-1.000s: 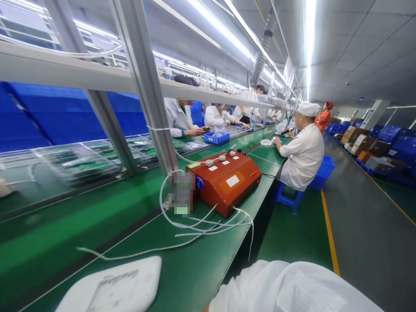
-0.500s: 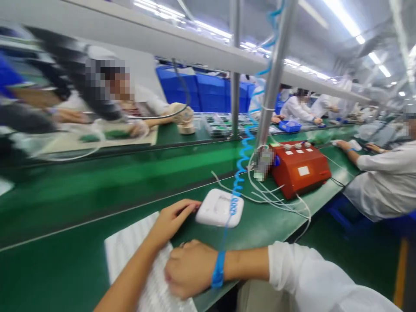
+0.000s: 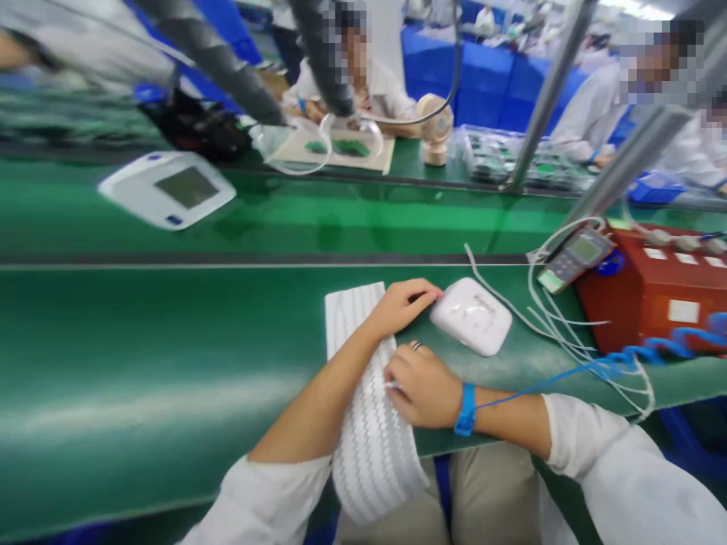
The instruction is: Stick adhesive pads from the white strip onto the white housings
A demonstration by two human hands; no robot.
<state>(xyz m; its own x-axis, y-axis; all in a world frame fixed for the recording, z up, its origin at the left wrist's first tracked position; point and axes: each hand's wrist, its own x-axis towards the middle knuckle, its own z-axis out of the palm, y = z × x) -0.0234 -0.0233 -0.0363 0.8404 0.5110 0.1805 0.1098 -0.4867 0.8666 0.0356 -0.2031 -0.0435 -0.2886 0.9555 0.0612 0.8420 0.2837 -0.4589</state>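
Observation:
My left hand (image 3: pixel 406 303) reaches over a long white sheet with rows of grey marks, like a label sheet (image 3: pixel 375 454). Its closed fingertips are at the left edge of a white, rounded plastic device (image 3: pixel 474 316) lying on the green bench. My right hand (image 3: pixel 425 386) is closed above the sheet's right side; a small white piece, apparently a label, shows between thumb and fingers. Around the right wrist is a blue strap (image 3: pixel 466 409) with a coiled cord. The sheet's near end curves down over the bench edge.
At right, white cables (image 3: pixel 560 333) run beside a red box (image 3: pixel 647 295) and a grey handheld meter (image 3: pixel 578 257). A white device with a grey screen (image 3: pixel 187 187) lies on the green strip beyond. Metal posts (image 3: pixel 550 91) rise at the back, where co-workers sit.
My view has swung left and down, so the bench scene sits further right and the screened device shows. My left hand stays at the rounded device; my right hand stays over the sheet.

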